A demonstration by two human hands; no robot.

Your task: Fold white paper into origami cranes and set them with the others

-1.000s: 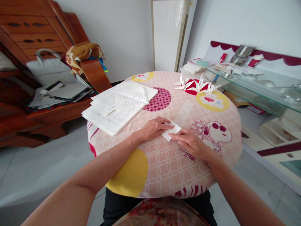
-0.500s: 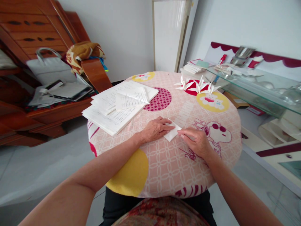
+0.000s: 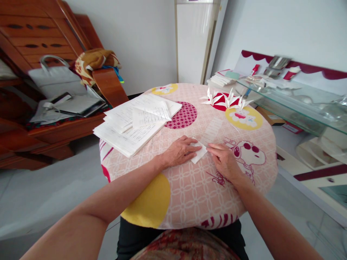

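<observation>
A small folded piece of white paper (image 3: pixel 199 154) lies on the cloth-covered round table (image 3: pixel 187 187). My left hand (image 3: pixel 180 151) rests over its left part, fingers stretched out and a little apart, holding it down against the cloth. At the paper's right corner, the thumb and fingertips of my right hand (image 3: pixel 223 159) are pinched together on it. A strip of lined paper (image 3: pixel 213 130) lies just beyond. Several white folded paper cranes (image 3: pixel 230 99) stand farther back on the right of the table.
On the left of the table is a pile of written sheets (image 3: pixel 135 137), with a folded sheet (image 3: pixel 151 115) on top. A glass shelf (image 3: pixel 298 99) with cups and papers stands to the right. A wooden bench (image 3: pixel 54 133) holds a grey bag (image 3: pixel 56 79).
My right hand's fingers have shifted slightly along the paper's right corner and curled closer together. My left hand has stayed on the paper. The view has moved only slightly.
</observation>
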